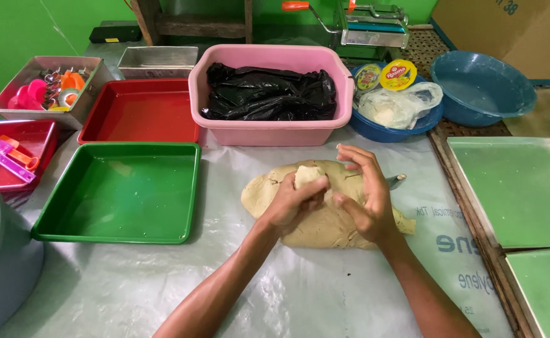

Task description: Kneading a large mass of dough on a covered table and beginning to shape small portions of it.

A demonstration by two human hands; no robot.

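A small lump of dough point(308, 176) is clenched in the left hand point(292, 201), pinched off above the large dough slab point(325, 213) lying mid-table on the plastic-sheeted table point(325, 294). The right hand point(366, 194) is cupped beside the lump with fingers spread and nothing gripped, apparently to shape it. A green tray point(122, 191) is set near the table's left edge, within reach.

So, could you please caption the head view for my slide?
Both hands, left hand and right hand, shape a dough piece above flattened dough.

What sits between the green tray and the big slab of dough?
In the head view, nothing sits there: only bare clear plastic sheet lies between the green tray and the dough slab.
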